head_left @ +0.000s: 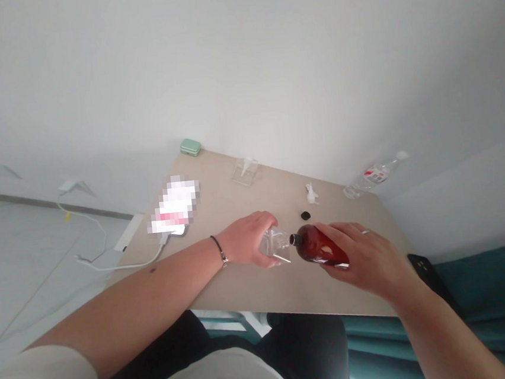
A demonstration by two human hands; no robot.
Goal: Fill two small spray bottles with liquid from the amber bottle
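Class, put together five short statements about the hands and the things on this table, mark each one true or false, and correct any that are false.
1. The right hand holds the red-brown bottle. True.
2. The red-brown bottle's mouth points away from the clear container. False: it points toward the clear container, which is in the left hand.
3. The green case sits at the table's far left corner. True.
4. The small black piece is in the left hand. False: it lies on the table.
5. The bracelet is on the right wrist. False: it is on the left wrist.
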